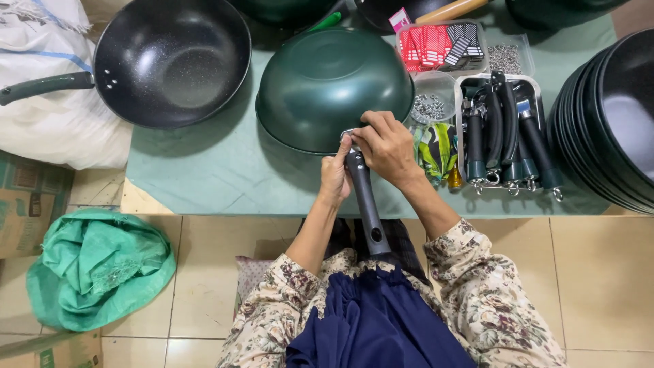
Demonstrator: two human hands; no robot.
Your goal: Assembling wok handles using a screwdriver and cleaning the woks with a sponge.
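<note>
1. Beige tile floor, pale grout lines, evenly lit.
2. Low table under a green cloth, bare wood corner showing at the lower left edge.
3. Crumpled green bag on the floor, left of the table.
4. Cardboard boxes along the left edge, one more at the bottom left corner.
5. White sack top left, touching the cloth edge.
6. No wall or window in view.
</note>
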